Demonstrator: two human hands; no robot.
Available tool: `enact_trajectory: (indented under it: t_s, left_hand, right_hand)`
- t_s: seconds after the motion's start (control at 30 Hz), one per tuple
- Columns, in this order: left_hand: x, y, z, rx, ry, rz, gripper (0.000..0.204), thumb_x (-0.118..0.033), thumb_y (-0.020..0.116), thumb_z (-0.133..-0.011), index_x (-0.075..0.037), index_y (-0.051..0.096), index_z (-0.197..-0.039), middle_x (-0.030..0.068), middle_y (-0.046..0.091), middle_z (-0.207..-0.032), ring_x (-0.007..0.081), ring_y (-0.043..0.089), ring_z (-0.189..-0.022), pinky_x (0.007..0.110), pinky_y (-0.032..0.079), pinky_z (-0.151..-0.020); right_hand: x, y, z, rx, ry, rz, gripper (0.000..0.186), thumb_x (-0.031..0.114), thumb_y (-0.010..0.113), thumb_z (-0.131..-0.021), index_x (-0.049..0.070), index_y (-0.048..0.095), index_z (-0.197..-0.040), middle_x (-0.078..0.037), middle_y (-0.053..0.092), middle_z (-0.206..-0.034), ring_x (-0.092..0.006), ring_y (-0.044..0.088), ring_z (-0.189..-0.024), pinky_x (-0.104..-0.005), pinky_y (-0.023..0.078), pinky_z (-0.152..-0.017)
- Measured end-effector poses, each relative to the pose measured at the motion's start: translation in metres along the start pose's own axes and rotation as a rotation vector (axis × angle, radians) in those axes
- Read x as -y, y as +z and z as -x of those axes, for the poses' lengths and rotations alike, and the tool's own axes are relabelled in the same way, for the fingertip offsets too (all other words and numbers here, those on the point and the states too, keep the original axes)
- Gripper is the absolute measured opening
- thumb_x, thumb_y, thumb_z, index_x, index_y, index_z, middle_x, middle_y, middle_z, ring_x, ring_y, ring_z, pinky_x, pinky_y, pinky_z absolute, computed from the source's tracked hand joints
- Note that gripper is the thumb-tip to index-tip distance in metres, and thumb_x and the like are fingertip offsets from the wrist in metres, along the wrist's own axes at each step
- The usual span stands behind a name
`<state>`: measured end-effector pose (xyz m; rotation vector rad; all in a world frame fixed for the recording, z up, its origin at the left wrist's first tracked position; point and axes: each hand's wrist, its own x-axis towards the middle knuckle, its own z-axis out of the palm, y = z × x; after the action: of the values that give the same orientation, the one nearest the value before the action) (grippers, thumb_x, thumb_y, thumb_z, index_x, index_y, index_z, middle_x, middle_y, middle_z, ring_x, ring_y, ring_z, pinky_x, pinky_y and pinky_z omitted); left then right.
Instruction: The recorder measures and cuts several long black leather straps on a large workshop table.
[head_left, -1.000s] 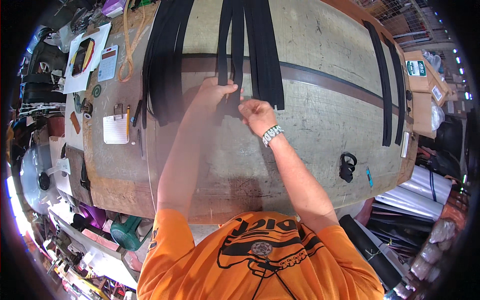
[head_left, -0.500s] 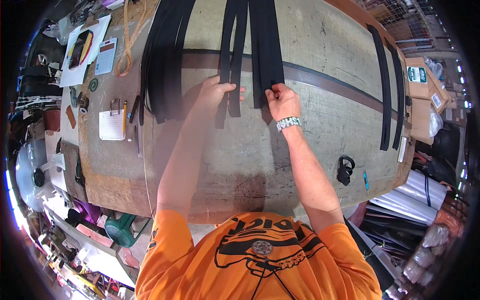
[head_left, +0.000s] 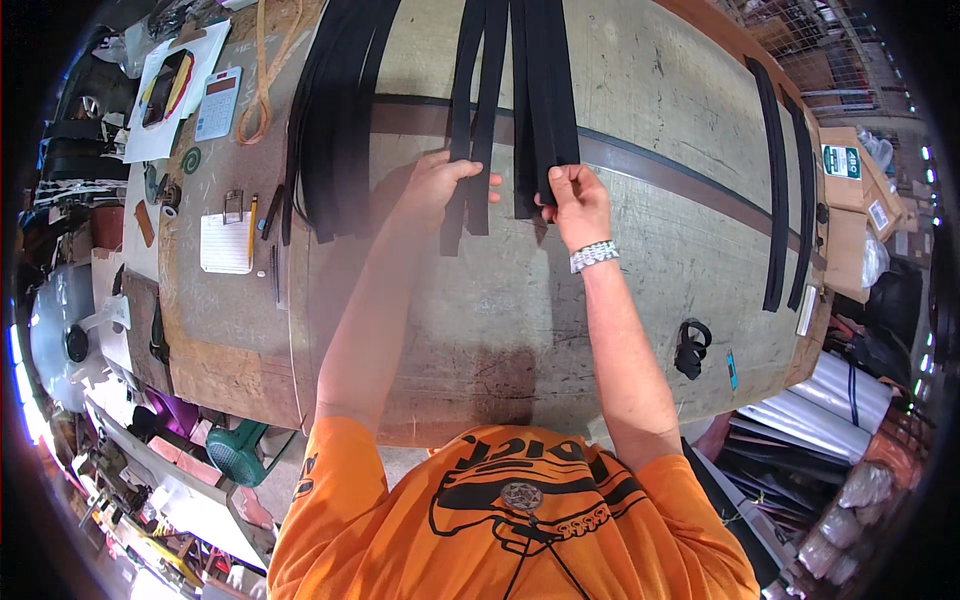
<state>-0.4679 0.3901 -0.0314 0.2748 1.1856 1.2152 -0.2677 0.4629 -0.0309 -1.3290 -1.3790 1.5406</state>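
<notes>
The left fingers point(head_left: 468, 170) are closed round a black strip pair point(head_left: 489, 90), thumb in front, tips showing past its right edge; how tight, I cannot tell. The pair's tails hang below these fingers. The right fingers point(head_left: 561, 182) pinch the low end of a strip group point(head_left: 545, 100), which runs away above them over the counter point(head_left: 480, 320). Left of the left fingers lies a strip bundle point(head_left: 340, 120), with a notepad point(head_left: 226, 243) farther left. Below and right of the right fingers sit a black coil point(head_left: 690, 352) and a blue cutter point(head_left: 732, 371).
</notes>
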Motion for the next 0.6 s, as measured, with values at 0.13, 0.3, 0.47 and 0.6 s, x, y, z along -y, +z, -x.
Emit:
enact_trajectory:
  t_s: [0.13,0.3,0.47,0.6]
  left_hand:
    - [0.000,0.004,0.000,0.007,0.024,0.008,0.025,-0.009,0.059,-0.094,0.006,0.061,-0.114,0.0200,0.073,-0.102,0.0270,0.074,-0.086,0.036,0.062,-0.073]
    - [0.010,0.006,-0.012,0.017,0.022,0.080,0.024,-0.013,0.066,-0.093,0.005,0.066,-0.109,0.0160,0.073,-0.101,0.0233,0.072,-0.086,0.034,0.061,-0.073]
    - [0.005,0.012,-0.011,-0.028,0.078,-0.062,0.033,-0.021,0.077,-0.088,0.005,0.069,-0.108,0.0149,0.073,-0.103,0.0212,0.071,-0.090,0.033,0.058,-0.078]
    - [0.002,0.000,-0.009,-0.094,0.069,-0.185,0.047,-0.021,0.081,-0.084,0.007,0.066,-0.117,0.0189,0.072,-0.110,0.0248,0.070,-0.099,0.035,0.055,-0.090]
  right_hand:
    - [-0.001,-0.012,0.000,0.146,0.296,-0.313,0.018,0.024,0.065,-0.101,0.007,0.061,-0.098,-0.009,0.070,-0.075,-0.0113,0.059,-0.055,-0.0255,0.047,-0.049]
    - [0.008,0.017,0.019,0.184,0.318,-0.302,0.016,0.021,0.063,-0.102,0.006,0.060,-0.100,-0.010,0.072,-0.079,-0.0113,0.064,-0.058,-0.0228,0.048,-0.049]
    - [-0.008,0.029,0.030,0.169,0.113,0.066,0.021,0.023,0.065,-0.099,0.003,0.061,-0.095,-0.011,0.072,-0.074,-0.0160,0.064,-0.052,-0.0304,0.049,-0.049]
    - [0.010,0.012,0.022,-0.180,-0.233,0.886,0.027,0.029,0.073,-0.087,0.005,0.067,-0.099,-0.017,0.070,-0.085,-0.0380,0.070,-0.088,-0.0467,0.056,-0.073]
